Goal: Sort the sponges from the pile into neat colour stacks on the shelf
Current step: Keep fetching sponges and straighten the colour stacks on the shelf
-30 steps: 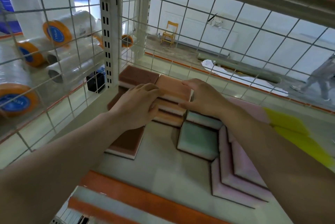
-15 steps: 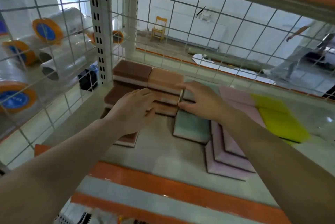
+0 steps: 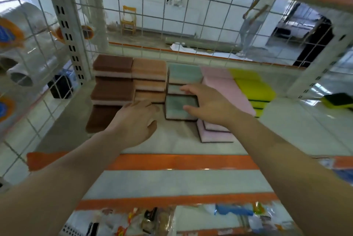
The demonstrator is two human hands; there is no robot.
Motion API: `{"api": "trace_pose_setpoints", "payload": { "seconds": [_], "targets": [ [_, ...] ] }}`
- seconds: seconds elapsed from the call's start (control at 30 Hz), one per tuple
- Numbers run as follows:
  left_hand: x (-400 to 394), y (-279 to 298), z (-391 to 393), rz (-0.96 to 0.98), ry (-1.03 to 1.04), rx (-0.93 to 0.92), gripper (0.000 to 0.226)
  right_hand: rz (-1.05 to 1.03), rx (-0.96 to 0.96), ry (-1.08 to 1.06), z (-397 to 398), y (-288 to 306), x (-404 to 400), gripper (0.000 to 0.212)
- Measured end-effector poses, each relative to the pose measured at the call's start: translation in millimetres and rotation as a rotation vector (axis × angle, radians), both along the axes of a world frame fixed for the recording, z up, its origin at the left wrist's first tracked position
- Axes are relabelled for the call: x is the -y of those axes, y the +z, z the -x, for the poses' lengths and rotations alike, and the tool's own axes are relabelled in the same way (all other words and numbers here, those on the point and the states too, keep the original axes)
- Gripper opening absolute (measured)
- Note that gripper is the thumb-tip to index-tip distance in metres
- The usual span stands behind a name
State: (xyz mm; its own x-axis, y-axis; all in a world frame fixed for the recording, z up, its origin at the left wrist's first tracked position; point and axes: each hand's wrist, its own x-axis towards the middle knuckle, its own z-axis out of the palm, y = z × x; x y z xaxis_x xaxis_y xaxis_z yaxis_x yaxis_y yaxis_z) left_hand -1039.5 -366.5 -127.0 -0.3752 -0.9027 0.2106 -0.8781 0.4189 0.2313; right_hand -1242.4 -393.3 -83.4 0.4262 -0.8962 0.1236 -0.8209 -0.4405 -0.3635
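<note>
Both hands have drawn back from the orange stack (image 3: 149,80), fingers relaxed; three green sponges (image 3: 181,90), three brown (image 3: 110,92).

On the pale shelf (image 3: 172,146), rectangular foam sponges stand in stepped stacks along the back edge: dark brown (image 3: 112,90), orange (image 3: 150,75), teal (image 3: 181,104), pink (image 3: 229,86), yellow (image 3: 254,90). The right hand (image 3: 208,104) rests on the teal stack; the left hand (image 3: 135,123) hovers near the orange one.
</note>
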Motion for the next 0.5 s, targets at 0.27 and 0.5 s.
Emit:
{"api": "trace_pose_setpoints", "payload": {
  "seconds": [0.27, 0.5],
  "targets": [
    [-12, 1, 51, -0.041, -0.146, 0.089, 0.043, 0.067, -0.009, -0.168, 52, 1, -46, 0.048],
    [-21, 3, 100, 0.085, -0.265, 0.072, 0.063, -0.054, 0.129, -0.313, 106, 1, -74, 0.057]
  ]
}}
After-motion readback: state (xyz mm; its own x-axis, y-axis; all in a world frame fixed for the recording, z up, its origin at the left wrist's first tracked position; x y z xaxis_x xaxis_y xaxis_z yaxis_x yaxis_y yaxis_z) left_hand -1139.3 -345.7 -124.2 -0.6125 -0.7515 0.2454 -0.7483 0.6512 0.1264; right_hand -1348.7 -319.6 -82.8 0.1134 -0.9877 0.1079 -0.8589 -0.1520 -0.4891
